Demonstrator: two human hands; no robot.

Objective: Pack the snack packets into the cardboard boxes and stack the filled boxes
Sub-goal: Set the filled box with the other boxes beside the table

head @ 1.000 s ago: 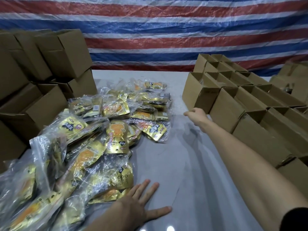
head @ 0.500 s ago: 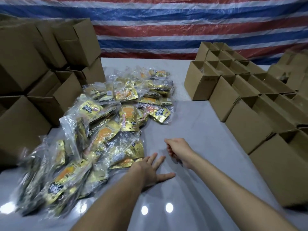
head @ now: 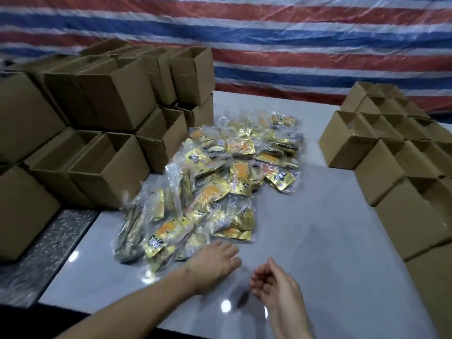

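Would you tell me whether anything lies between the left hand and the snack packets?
Nothing visible does: the left hand lies at the near edge of the snack packets, with only bare table beside it.

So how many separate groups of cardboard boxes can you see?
2: a stacked group left of the packet pile, and rows of open boxes along the right. Further boxes may be hidden behind these or out of frame.
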